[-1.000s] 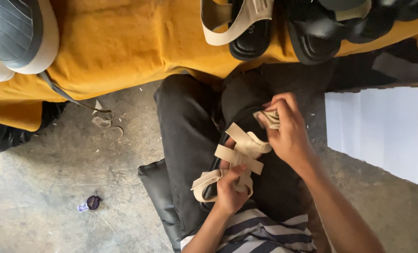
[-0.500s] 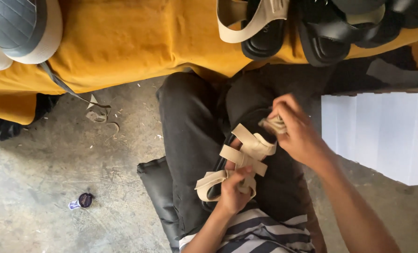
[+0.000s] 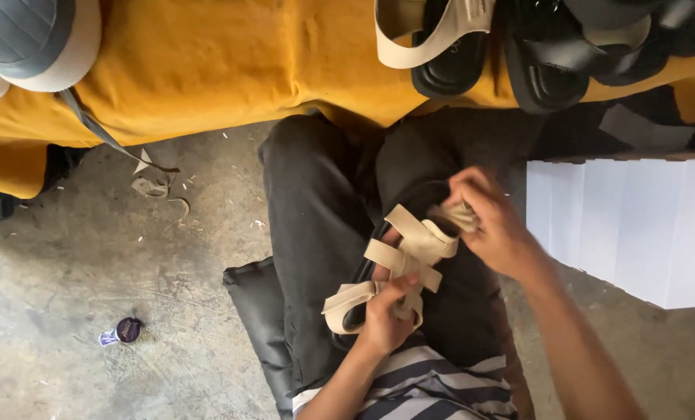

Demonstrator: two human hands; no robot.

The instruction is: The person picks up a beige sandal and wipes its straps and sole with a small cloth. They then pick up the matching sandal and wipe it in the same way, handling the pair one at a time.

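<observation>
While the person sits with black-trousered legs [image 3: 316, 233] stretched under a yellow cloth [image 3: 223, 62], the head view shows a black-soled sandal with beige straps [image 3: 398, 268] lying on the lap. The left hand [image 3: 386, 315] is closed on the sandal's near end, fingers wrapped over a strap by the heel loop. The right hand [image 3: 491, 225] is pinched shut on a beige strap end at the sandal's far end. On the cloth lie another beige-strapped sandal [image 3: 441, 47] and black sandals [image 3: 565, 54]. A white box [image 3: 635, 225] stands just beside the right forearm; a small bottle cap [image 3: 127, 330] lies on the concrete floor [image 3: 91, 264].
</observation>
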